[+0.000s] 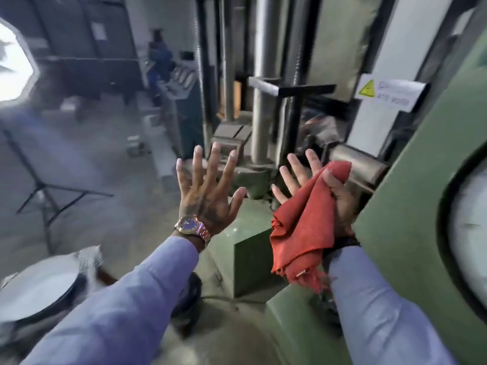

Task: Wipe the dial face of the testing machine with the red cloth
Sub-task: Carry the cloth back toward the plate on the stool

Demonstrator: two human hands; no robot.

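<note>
since the right hand (320, 188) pins the red cloth (303, 227) only under its thumb, fingers splayed, and the left hand (208, 188) is spread empty, the loosely draped cloth could slip free before reaching the dial face (471, 233) — at the right edge of the frame — or smear it unevenly.

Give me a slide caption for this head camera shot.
Right hand holds the red cloth beside the green machine's dial face, not touching it; left hand spread open.

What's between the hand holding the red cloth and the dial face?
In the head view, only the machine's green panel and the dial's dark rim separate the right hand, gripping the red cloth, from the dial face.
</note>
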